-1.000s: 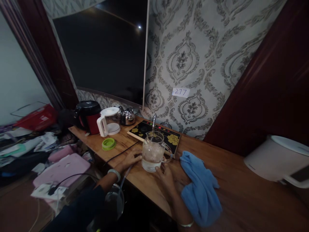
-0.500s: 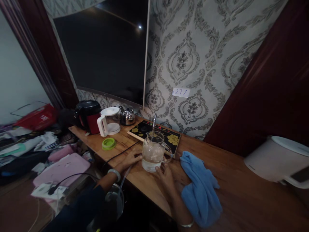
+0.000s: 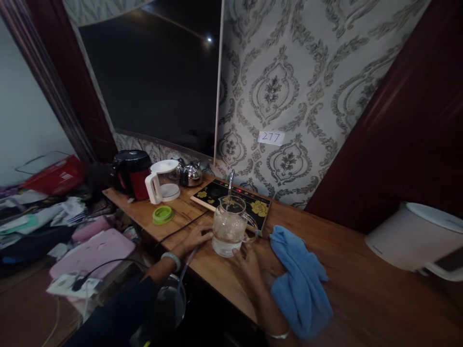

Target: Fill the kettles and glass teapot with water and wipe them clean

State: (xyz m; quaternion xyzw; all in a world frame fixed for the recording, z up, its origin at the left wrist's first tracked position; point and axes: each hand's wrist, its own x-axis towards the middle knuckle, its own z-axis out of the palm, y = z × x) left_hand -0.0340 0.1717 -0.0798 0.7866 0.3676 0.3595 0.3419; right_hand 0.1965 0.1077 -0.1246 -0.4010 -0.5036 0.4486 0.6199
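Observation:
A clear glass teapot (image 3: pixel 227 231) without a lid stands upright on the wooden counter, with water in its lower part. Its handle points right, and the curved metal spout of a tap (image 3: pixel 230 184) appears just behind its open top. My left hand (image 3: pixel 197 237) touches the teapot's left side with its fingertips. On the other side, my right hand (image 3: pixel 248 260) has its thumb at the base and its fingers by the handle. A black tea stove panel (image 3: pixel 208 193) with gold flowers lies behind the teapot. To its right is a crumpled blue cloth (image 3: pixel 302 289).
On the counter's left stand a green ring-shaped lid (image 3: pixel 162 215), a white-handled glass jug (image 3: pixel 169 180), a shiny metal kettle (image 3: pixel 191 174) and a black-and-red kettle (image 3: pixel 133 173). A white kettle (image 3: pixel 412 241) is at the right. A cable (image 3: pixel 181 232) crosses the front edge.

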